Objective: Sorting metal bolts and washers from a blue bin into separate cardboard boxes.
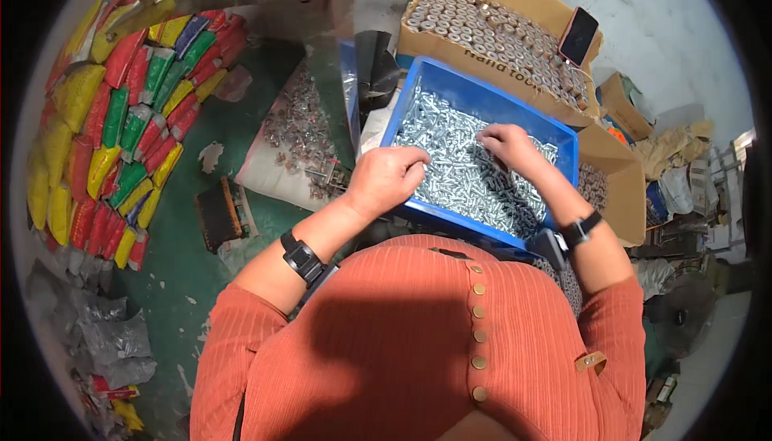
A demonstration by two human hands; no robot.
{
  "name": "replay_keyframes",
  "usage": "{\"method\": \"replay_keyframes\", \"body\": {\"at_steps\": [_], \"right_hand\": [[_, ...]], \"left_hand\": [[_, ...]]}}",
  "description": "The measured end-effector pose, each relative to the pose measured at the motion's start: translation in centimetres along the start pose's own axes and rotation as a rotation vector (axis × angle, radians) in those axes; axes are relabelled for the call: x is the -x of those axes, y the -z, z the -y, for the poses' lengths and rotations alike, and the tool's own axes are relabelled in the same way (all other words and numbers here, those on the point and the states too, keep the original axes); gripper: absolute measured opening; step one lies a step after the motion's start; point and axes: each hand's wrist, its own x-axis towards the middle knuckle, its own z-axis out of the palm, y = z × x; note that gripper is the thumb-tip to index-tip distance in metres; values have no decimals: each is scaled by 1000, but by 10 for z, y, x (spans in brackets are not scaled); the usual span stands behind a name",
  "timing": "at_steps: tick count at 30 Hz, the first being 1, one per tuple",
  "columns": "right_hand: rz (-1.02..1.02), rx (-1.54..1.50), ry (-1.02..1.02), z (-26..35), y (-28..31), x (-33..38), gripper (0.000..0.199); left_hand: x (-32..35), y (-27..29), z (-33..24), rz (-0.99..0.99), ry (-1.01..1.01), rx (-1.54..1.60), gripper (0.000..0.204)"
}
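A blue plastic bin (482,92) stands in front of me, holding a thick layer of small silvery metal pieces (462,131), rod-like, perhaps screws or pins. Over the bin's left rim, my left hand (390,177) is closed, thumb and forefinger brought together. Whatever lies between those fingertips is too small to make out. My right hand (510,148) reaches in from the right side, low over the pieces, its fingers curled together. Its fingertips touch or nearly touch the pieces, and I cannot see what they pinch.
Behind the bin, a cardboard box (498,51) holds rows of round parts, with a phone (578,36) on its right edge. Another carton (615,176) stands at right. Left are a metal machine column (318,47), a white sack with small parts (277,177) and stacked coloured bags (121,127).
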Motion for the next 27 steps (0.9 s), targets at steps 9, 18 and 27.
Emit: {"method": "replay_keyframes", "body": {"at_steps": [9, 18, 27], "right_hand": [[230, 744, 42, 10, -66, -71, 18], [33, 685, 65, -6, -43, -43, 14], [256, -608, -279, 118, -16, -61, 21]], "left_hand": [[5, 4, 13, 9, -35, 42, 16], [4, -2, 24, 10, -135, 94, 11], [6, 11, 24, 118, -44, 97, 17]]}}
